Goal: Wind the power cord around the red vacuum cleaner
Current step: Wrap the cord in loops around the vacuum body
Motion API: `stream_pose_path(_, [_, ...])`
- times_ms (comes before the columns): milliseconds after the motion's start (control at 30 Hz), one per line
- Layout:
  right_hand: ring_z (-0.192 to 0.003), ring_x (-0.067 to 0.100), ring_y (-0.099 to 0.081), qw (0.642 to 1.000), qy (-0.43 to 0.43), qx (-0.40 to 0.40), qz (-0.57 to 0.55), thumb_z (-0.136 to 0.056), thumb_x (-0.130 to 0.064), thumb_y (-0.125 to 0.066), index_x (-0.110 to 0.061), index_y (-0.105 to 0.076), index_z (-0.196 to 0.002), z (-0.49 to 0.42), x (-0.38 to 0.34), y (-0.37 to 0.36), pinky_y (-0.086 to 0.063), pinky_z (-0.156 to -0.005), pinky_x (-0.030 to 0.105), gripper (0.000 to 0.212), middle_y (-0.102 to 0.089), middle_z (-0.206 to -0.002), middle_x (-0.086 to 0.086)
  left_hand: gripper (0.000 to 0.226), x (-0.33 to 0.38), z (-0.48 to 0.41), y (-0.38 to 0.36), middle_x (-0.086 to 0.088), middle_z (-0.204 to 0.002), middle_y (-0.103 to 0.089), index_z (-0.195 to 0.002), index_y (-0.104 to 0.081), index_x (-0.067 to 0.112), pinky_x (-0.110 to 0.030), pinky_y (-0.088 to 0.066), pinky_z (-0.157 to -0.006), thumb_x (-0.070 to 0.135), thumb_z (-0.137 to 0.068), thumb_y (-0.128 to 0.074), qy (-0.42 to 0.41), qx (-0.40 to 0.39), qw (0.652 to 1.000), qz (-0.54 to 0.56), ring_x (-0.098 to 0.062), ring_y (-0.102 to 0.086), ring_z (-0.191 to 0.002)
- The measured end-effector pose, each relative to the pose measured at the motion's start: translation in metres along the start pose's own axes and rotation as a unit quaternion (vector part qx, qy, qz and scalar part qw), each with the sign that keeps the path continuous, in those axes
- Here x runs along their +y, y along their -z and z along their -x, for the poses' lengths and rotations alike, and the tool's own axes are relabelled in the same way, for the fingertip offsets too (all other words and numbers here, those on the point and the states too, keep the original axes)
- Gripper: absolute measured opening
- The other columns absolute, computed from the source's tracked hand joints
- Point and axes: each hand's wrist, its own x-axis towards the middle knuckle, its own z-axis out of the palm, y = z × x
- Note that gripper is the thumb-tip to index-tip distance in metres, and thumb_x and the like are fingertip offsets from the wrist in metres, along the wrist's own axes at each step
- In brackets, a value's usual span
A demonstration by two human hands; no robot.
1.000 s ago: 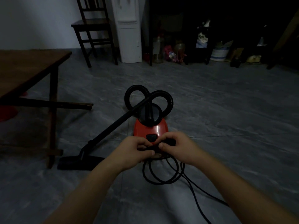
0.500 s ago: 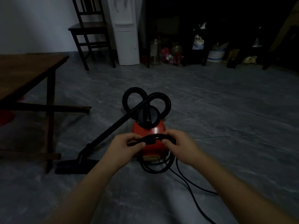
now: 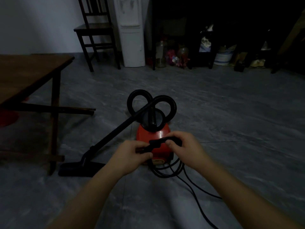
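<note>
The red vacuum cleaner (image 3: 148,134) stands on the grey floor in the middle of the view, its black hose (image 3: 166,103) looped behind it and its wand (image 3: 113,133) running left to the floor nozzle (image 3: 77,169). Coils of the black power cord (image 3: 166,174) hang at the vacuum's near end, and the loose cord trails off to the lower right. My left hand (image 3: 132,154) and my right hand (image 3: 184,146) both grip the bundle of cord held over the vacuum's rear. Part of the vacuum's rear is hidden behind my hands.
A wooden table (image 3: 24,75) with crossed legs stands at the left, close to the nozzle. A dark chair (image 3: 95,30) and a white water dispenser (image 3: 132,38) stand at the back wall. Jars and clutter sit under dark shelves (image 3: 181,55) behind.
My hands have lifted the cord bundle up over the vacuum's rear. The hanging coils now sit closer under the body.
</note>
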Motion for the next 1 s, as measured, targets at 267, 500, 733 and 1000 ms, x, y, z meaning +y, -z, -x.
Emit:
stream_pose_path(267, [-0.092,-0.003,-0.068,0.999,-0.012,0.002,-0.045,-0.095,-0.028,-0.064,-0.040,-0.071,-0.101,0.001,0.001,0.007,-0.053,-0.084,0.022,0.016,-0.073,-0.093,-0.020,0.016,0.013,0.004,0.002,0.000,-0.072,-0.076,-0.090,-0.078,0.016,-0.012,-0.051,-0.055,0.002,-0.082,-0.075,0.008,0.082,0.989,0.122,-0.002,-0.068,-0.059])
stream_pose_path(500, [-0.089,0.006,-0.072,0.999,-0.015,-0.002,-0.035,-0.095,-0.019,-0.061,-0.041,-0.072,-0.096,-0.002,0.007,0.010,-0.059,-0.087,0.039,0.024,-0.076,-0.091,-0.011,0.018,0.012,0.003,0.007,-0.007,-0.080,-0.078,-0.088,-0.079,0.019,-0.022,-0.059,-0.061,0.003,-0.084,-0.074,0.021,0.106,0.985,0.136,-0.014,-0.070,-0.067])
stream_pose_path(733, [-0.089,0.007,-0.069,0.998,-0.001,-0.038,0.056,-0.098,-0.024,-0.057,-0.028,-0.074,-0.111,-0.001,0.012,0.007,-0.058,-0.084,0.038,0.022,-0.075,-0.097,-0.007,0.020,-0.003,0.002,0.006,0.002,-0.085,-0.076,-0.093,-0.079,0.031,-0.036,-0.062,-0.069,0.023,-0.076,-0.084,0.039,0.051,0.998,0.009,-0.010,-0.072,-0.078])
stream_pose_path(1000, [-0.091,-0.001,-0.066,0.993,0.034,-0.098,0.063,-0.097,-0.019,-0.059,-0.024,-0.073,-0.112,0.004,0.003,-0.002,-0.052,-0.076,0.011,0.021,-0.073,-0.098,-0.011,0.026,0.000,0.001,0.001,0.008,-0.084,-0.078,-0.100,-0.078,0.028,-0.028,-0.059,-0.082,0.016,-0.077,-0.082,0.022,-0.002,0.999,-0.035,-0.003,-0.073,-0.081])
